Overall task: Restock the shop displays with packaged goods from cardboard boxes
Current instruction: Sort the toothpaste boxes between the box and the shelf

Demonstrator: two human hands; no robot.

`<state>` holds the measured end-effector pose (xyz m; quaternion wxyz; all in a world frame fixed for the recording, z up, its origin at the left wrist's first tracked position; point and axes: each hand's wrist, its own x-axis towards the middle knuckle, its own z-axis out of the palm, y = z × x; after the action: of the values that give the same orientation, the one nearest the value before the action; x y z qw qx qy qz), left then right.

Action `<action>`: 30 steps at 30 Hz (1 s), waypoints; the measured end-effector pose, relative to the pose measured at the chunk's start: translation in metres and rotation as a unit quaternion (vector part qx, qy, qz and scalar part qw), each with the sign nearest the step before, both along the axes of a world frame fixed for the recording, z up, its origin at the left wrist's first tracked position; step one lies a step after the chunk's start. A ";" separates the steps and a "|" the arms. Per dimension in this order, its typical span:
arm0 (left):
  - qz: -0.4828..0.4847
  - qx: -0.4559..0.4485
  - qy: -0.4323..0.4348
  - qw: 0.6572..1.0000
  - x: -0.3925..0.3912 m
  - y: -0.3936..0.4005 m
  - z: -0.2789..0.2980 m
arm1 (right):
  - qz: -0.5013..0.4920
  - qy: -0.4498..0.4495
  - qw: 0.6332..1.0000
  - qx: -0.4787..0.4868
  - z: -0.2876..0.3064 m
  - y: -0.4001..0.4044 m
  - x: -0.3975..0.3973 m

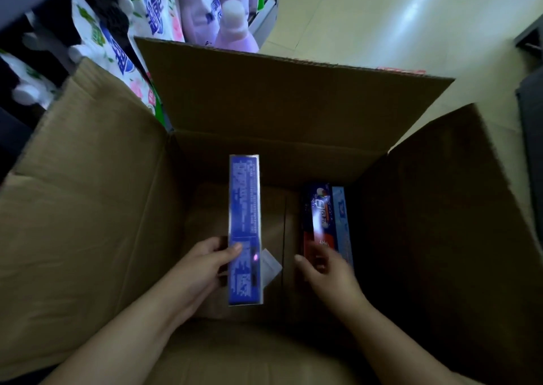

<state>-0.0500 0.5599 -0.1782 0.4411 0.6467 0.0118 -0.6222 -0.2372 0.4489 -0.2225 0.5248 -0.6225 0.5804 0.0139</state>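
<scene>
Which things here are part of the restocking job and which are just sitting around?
Job:
- cardboard box
- blue carton in left hand
- dark blue-and-red carton, at right hand
- light blue carton

Around:
- purple bottle
- detergent pouches

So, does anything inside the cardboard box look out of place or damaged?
One small oddity: a loose white paper slip lies on the cardboard box floor beside the blue carton that the left hand holds. No damage is visible.
</scene>
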 end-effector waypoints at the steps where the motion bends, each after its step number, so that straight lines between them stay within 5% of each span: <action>1: 0.021 -0.006 0.005 1.000 0.002 0.005 0.004 | -0.003 0.070 0.995 -0.068 -0.010 -0.006 -0.006; 4: 0.080 -0.029 0.019 0.996 0.006 0.016 0.013 | 0.020 0.229 0.960 -0.156 -0.039 -0.022 -0.019; 8: 0.086 -0.044 0.016 0.995 -0.001 0.015 0.016 | -0.002 0.255 0.960 -0.113 -0.063 -0.023 -0.017; 11: 0.063 -0.034 0.000 0.997 -0.010 0.008 0.012 | 0.095 0.308 0.924 -0.204 -0.067 -0.020 -0.011; 24: 0.047 -0.007 -0.011 0.999 -0.011 0.002 0.001 | 0.055 0.312 0.935 -0.156 -0.073 -0.020 0.002; 28: 0.049 -0.011 -0.006 0.999 -0.012 0.001 0.000 | 0.006 0.227 0.969 -0.094 -0.080 -0.018 0.002; 30: 0.048 -0.012 -0.010 0.999 -0.012 0.002 -0.001 | 0.007 0.238 0.958 -0.160 -0.077 -0.022 -0.001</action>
<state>-0.0616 0.5615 -0.1790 0.4785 0.6463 0.0304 -0.5937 -0.2382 0.4266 -0.2998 0.2652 -0.6813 0.6785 0.0725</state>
